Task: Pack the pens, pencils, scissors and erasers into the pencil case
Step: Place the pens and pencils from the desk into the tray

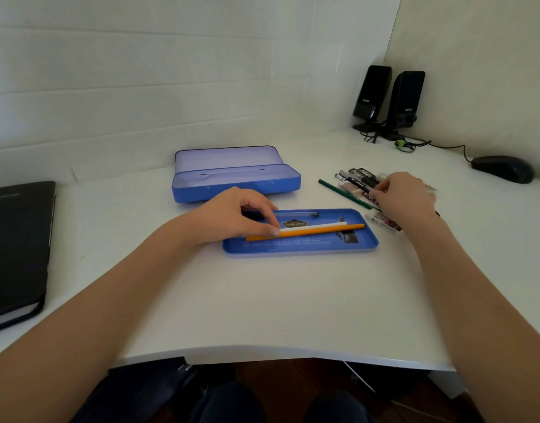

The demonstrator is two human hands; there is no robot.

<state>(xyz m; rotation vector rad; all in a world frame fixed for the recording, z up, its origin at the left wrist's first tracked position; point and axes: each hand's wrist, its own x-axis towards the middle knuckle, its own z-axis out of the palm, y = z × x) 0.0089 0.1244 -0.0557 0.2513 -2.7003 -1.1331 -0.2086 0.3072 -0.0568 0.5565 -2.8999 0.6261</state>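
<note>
We see the orange pencil [308,232] lying in the blue tray [299,247] near the tabletop's [262,300] front edge, long axis left to right. Our left hand [235,216] pinches its left end. Our right hand [404,196] grips pens [354,177] toward the right edge. The open case [235,181] sits behind. The tray's print is unreadable.

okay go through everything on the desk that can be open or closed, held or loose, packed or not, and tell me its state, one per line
Pencil case: open, lid up, inside looks empty.
Blue tray: out of the case, flat on the desk.
Orange pencil: lying in the tray.
Left hand: fingertips on the tray's contents.
Right hand: on the pen pile.
Pen pile: loose on the desk, unpacked.
Green pencil: loose on the desk.
Notebook: closed.
</note>
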